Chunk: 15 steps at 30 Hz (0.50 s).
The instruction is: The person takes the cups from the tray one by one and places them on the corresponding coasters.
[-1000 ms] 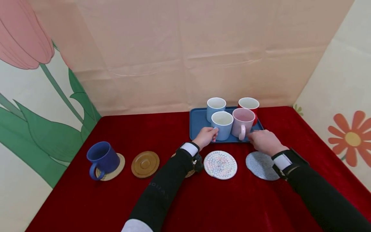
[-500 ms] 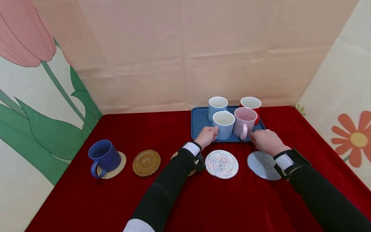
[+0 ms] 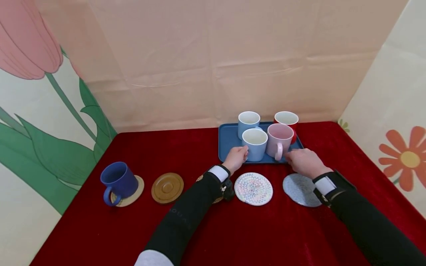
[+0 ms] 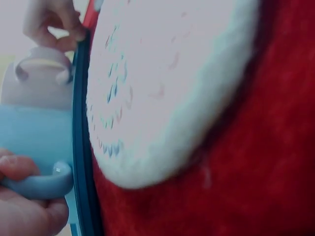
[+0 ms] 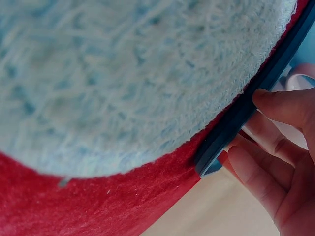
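Observation:
In the head view my left hand (image 3: 236, 158) pinches the handle of the front light blue mug (image 3: 255, 146), which stands upright at the near edge of the blue tray (image 3: 229, 147). The left wrist view shows finger and thumb on either side of that mug handle (image 4: 42, 187). My right hand (image 3: 307, 163) grips the tray's near right rim; in the right wrist view the thumb (image 5: 275, 103) lies on the rim and the fingers reach inside. A pink mug (image 3: 279, 140) sits between the hands. Behind stand another light blue mug (image 3: 248, 123) and a red mug (image 3: 287, 120).
A row of round coasters lies before the tray: wooden (image 3: 167, 188), patterned white (image 3: 253, 189) and grey-blue (image 3: 301, 190), with one partly under my left forearm. At left a dark blue mug (image 3: 119, 181) stands on a pale coaster (image 3: 139, 188). Red cloth (image 3: 186, 147) covers the table.
Both hands keep their holds, and the mugs and tray stay in place. Only the head view shifts slightly.

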Available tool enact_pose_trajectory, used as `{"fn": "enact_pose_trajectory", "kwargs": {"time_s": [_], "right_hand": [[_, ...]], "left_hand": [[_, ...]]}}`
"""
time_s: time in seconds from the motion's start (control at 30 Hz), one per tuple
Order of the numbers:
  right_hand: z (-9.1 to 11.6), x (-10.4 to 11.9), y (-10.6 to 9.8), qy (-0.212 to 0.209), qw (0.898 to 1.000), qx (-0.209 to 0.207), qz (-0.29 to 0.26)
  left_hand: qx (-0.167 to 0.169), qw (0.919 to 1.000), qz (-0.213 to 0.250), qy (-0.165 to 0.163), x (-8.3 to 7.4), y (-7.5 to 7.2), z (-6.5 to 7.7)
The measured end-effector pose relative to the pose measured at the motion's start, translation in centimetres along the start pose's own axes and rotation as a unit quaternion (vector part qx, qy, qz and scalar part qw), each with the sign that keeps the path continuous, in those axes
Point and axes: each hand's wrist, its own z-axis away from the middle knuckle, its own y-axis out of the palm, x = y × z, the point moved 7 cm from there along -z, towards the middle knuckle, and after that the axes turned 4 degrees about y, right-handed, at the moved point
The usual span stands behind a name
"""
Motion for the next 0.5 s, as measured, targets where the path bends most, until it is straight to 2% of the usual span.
{"fn": "enact_pose_trajectory", "kwargs": {"time_s": [0.27,0.5], "right_hand": [[0.0,0.3,-0.2,0.002,1.000,0.003,0.003],[0.0,0.4,-0.3,-0.003,1.000,-0.009,0.016]], "left_hand": [[-0.026,0.9992,0.028,0.011,0.1,-0.7,0.6],[-0.058,0.9959,0.057,0.039,-0.6,-2.3,1.5]]}}
